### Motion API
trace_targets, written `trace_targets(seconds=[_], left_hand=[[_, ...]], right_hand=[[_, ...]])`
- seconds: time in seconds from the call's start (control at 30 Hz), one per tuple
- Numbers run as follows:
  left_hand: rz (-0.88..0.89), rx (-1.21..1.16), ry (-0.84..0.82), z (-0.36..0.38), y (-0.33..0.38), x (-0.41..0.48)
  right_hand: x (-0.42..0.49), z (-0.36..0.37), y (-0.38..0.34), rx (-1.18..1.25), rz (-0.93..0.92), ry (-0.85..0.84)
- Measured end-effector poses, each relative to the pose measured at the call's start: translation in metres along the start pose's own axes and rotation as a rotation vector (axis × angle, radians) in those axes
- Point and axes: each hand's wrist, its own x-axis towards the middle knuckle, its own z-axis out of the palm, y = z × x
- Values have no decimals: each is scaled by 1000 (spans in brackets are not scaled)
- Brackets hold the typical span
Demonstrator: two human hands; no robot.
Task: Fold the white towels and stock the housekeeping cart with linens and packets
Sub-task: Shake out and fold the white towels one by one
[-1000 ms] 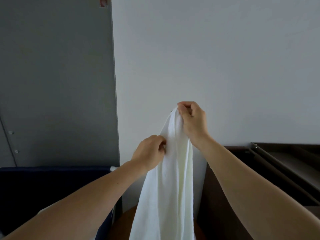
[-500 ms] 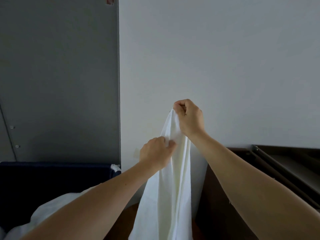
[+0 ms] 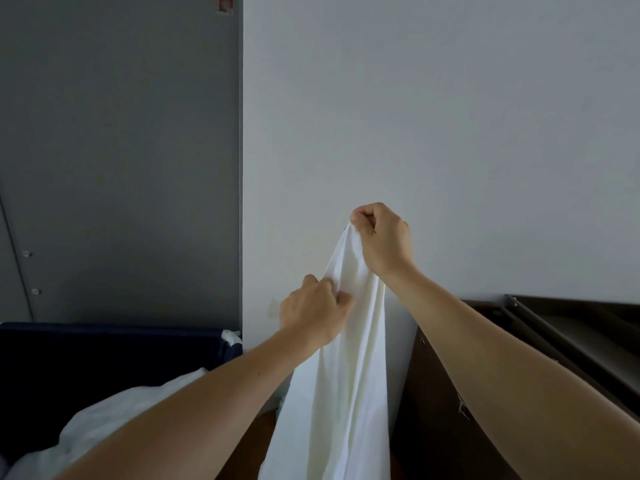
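Observation:
A white towel [image 3: 343, 382] hangs in long folds in front of me, running out of the bottom of the frame. My right hand [image 3: 382, 242] pinches its top corner, held high against the pale wall. My left hand [image 3: 313, 315] is lower and to the left, and it pinches the towel's left edge between thumb and fingers. More white linen [image 3: 104, 424] lies heaped at the lower left, partly behind my left forearm.
A dark navy bin [image 3: 104, 355] holds the heaped linen at the left, below a grey panel [image 3: 117, 161]. A dark brown cart [image 3: 540, 344] with shelves and a rail stands at the right. The pale wall [image 3: 433, 116] is straight ahead.
My left hand has slid down the towel's left edge, away from my right hand. The view has tilted down a little, showing more of the linen heap.

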Motion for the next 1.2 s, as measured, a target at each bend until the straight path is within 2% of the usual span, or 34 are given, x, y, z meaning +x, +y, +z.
trace_targets(seconds=[0.1,0.17,0.27,0.47,0.63,0.7,0.8,0.9,1.07,1.2], left_hand=[[-5,-22,-54,4,-16,1],[2,-170,-199,10,-26,1],[109,-372,-373,18,-36,-3],[216,-335,-202,18,-55,-5],[213,-266,-224,10,-69,4],[194,-322,-223,4,-75,7],[168,-453,-324,-1,-81,9],[205,-443,-381,-6,-85,7],[305,-418,-307,-20,-86,2],[278,-302,-303,-16,-85,5]], right_hand=[[4,-9,1,13,-13,35],[8,-16,-4,43,-14,71],[17,-30,-14,126,-27,128],[27,-54,-7,114,-43,169],[25,-58,15,139,14,186],[25,-61,18,177,28,181],[26,-66,17,208,38,141],[24,-68,22,178,47,112],[23,-67,29,84,30,193],[31,-70,11,176,-5,271]])
